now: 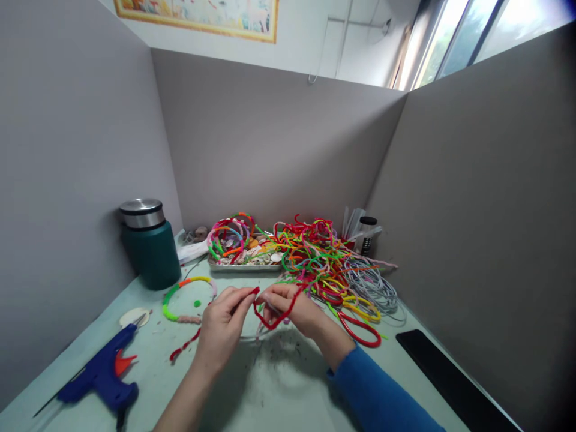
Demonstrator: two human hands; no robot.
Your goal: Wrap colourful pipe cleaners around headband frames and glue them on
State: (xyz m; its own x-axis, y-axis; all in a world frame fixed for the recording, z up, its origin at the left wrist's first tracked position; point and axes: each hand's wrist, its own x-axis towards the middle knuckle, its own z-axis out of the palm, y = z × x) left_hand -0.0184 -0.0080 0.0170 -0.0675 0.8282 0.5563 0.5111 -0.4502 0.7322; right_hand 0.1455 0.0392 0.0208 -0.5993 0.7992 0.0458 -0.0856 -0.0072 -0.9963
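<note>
My left hand (226, 321) pinches a bit of red fuzzy stem between thumb and forefinger, near the middle of the view. Close to its right, my right hand (288, 306) has its fingers closed round the same red fuzzy stem (279, 320), which hangs in a loop below the fingers. A pale grey cord shows under both hands, partly hidden. Left of my left hand, a ring wrapped in green, orange, yellow and pink (171, 294) lies on the table. A twisted red piece (182, 348) lies below that ring.
A blue glue gun (101, 369) and a teal bottle (153, 252) stand left. Behind are a metal tray (245, 268) with colourful rings and a heap of fuzzy stems (310, 246). Red-handled scissors (360, 330), grey cord coils (373, 285) and a black strip (450, 378) lie right.
</note>
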